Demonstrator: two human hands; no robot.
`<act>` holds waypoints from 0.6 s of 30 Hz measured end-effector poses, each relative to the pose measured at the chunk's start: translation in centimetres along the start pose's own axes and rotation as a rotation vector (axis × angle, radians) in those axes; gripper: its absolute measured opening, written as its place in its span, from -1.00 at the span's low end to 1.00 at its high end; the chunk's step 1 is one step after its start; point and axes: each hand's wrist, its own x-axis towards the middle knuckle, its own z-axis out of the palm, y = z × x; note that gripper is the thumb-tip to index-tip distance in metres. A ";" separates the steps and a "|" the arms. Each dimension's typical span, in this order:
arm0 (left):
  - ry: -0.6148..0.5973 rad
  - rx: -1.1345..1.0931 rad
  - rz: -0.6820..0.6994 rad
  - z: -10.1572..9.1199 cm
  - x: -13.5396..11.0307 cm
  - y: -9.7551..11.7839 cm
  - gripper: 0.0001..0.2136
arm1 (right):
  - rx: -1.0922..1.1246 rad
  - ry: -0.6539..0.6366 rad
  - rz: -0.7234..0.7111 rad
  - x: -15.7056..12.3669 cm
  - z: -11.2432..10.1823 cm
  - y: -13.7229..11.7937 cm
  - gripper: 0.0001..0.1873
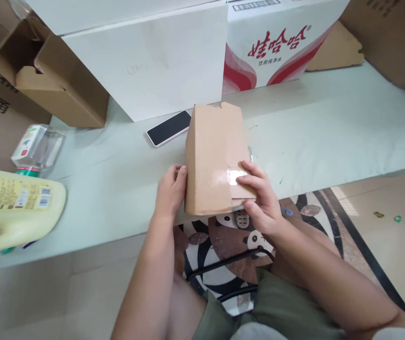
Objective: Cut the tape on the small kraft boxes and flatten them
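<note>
A brown cardboard box (211,156) rests at the front edge of the pale-green covered table, between my two hands. Against its left side presses my left hand (172,189), fingers curled and partly hidden by the box. My right hand (262,198) grips the near right part, with fingers on the shiny tape (235,176) and the thumb at the lower corner. A cut or folded flap shows there, with something greyish along its lower edge that I cannot make out. Behind the box on the left lies a phone (169,128) with a dark screen.
White cartons (153,61) and a white-and-red carton (276,47) stand at the back. An open cardboard box (71,80), a clear plastic bottle (48,146) and a yellow jug (21,208) are on the left. Below the table edge are a black metal frame (231,262) and a panda-patterned surface.
</note>
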 end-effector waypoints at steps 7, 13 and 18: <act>-0.011 -0.098 0.670 -0.8 -0.9 2.3 -0.48 | 0.071 -0.133 -0.020 0.2 -0.2 -0.2 -0.52; 0.049 -0.050 0.600 -0.6 -1.0 1.3 -0.54 | 0.014 -0.222 0.019 0.4 -0.1 -0.5 -0.49; 0.127 -0.085 0.639 -0.7 -1.3 0.6 -0.60 | -0.025 -0.184 -0.067 0.9 0.4 -0.6 -0.53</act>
